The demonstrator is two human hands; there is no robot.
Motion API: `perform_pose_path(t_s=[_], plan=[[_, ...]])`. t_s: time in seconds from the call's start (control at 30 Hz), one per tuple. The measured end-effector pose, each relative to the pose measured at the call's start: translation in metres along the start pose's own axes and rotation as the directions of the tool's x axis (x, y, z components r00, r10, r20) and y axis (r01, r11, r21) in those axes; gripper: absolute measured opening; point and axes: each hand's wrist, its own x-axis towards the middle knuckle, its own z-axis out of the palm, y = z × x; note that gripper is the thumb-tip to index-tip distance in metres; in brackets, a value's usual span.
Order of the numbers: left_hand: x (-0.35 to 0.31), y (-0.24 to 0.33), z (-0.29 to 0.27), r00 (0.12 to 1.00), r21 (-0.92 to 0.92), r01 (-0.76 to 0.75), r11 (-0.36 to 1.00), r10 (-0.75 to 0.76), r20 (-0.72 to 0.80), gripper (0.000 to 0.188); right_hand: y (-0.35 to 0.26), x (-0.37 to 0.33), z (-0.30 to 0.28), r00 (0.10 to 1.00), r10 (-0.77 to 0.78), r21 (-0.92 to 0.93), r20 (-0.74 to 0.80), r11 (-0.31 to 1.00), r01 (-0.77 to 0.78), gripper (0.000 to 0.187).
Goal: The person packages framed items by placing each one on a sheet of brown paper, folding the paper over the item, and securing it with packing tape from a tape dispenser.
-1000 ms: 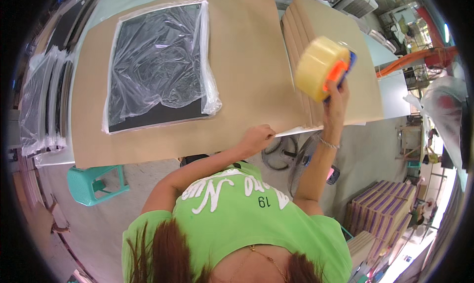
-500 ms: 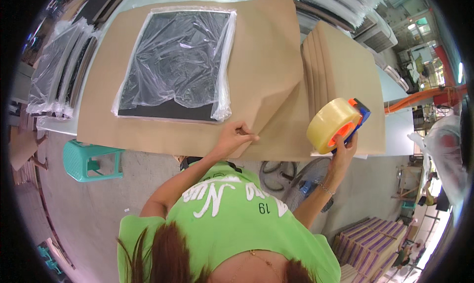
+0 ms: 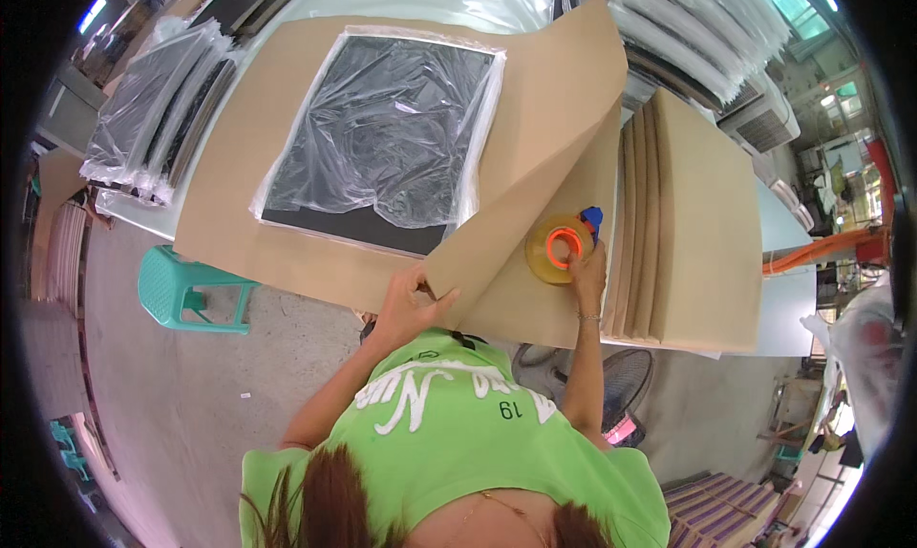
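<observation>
1. The left hand, partly curled, holds a brown sheet's lifted edge between thumb and fingers; lifting evenly should avoid creases.
2. The right hand closes around a tape roll, best held clear of the fold.
3. Ahead of the left hand, the smooth sheet bends diagonally beside a dark panel in wrinkled plastic.

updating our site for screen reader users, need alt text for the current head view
A person's left hand holds the raised near corner of a large brown cardboard sheet bearing a dark rectangular panel in crinkled clear plastic; the right hand grips a wide roll of yellowish tape. To the right lies a stack of brown cardboard.
</observation>
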Motion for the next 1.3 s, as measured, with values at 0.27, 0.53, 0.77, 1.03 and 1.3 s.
perform_pose_path(t_s=[0.27,0.53,0.77,1.03,1.3], plan=[[-0.021,-0.018,-0.002,0.993,0.279,-0.042,0.959,0.009,0.12,0.032,-0.122,0.045,-0.059,0.992,-0.035,0.502,0.122,0.864,-0.032,0.078],[-0.006,-0.022,0.009,0.801,0.217,-0.24,0.946,0.067,0.594,0.036,-0.214,0.157,-0.094,0.89,0.002,0.161,0.457,0.983,-0.085,0.106],[0.008,-0.024,-0.036,0.783,-0.01,-0.289,0.957,0.243,0.572,0.038,-0.252,0.164,-0.058,0.879,0.019,0.321,0.476,0.927,-0.194,0.103],[0.044,-0.019,-0.096,0.451,-0.203,-0.555,0.807,0.497,0.741,0.025,-0.139,0.25,-0.102,0.948,-0.309,-0.792,0.081,0.558,0.249,0.034],[0.187,-0.096,-0.313,0.956,0.259,-0.256,0.931,0.284,-0.075,0.013,-0.403,0.098,0.124,0.894,-0.249,-0.367,0.371,0.845,0.388,0.036]])
